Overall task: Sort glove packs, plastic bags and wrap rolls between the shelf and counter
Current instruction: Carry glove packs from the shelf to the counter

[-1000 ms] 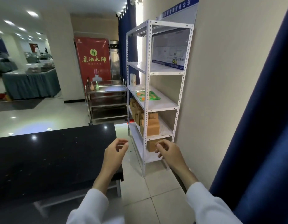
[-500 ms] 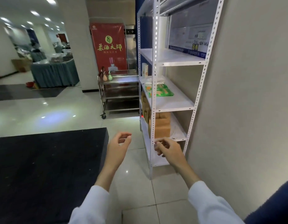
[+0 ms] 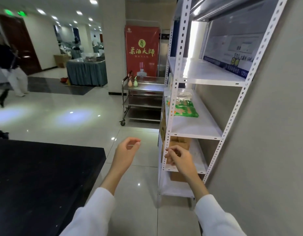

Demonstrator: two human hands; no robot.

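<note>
A white metal shelf [image 3: 195, 133] stands against the wall on the right. On its middle board lies a green glove pack [image 3: 184, 109], with a clear plastic bag [image 3: 185, 94] behind it. Brown cardboard boxes [image 3: 178, 143] fill the lower boards. The black counter [image 3: 41, 176] lies at lower left. My left hand [image 3: 126, 152] hovers over the floor between counter and shelf, fingers loosely curled, holding nothing. My right hand [image 3: 178, 159] hangs in front of the shelf's lower board, fingers loosely curled and empty.
A steel trolley [image 3: 142, 99] with two small bottles stands beyond the shelf, a red banner [image 3: 141, 51] behind it. A person [image 3: 9, 68] walks at far left. A draped table [image 3: 87, 72] stands farther back. Glossy tiled floor runs between counter and shelf.
The view has come closer to the shelf and turned left. Both hands stay raised and empty, now nearer the shelf's lower boards. A person has come into view at far left.
</note>
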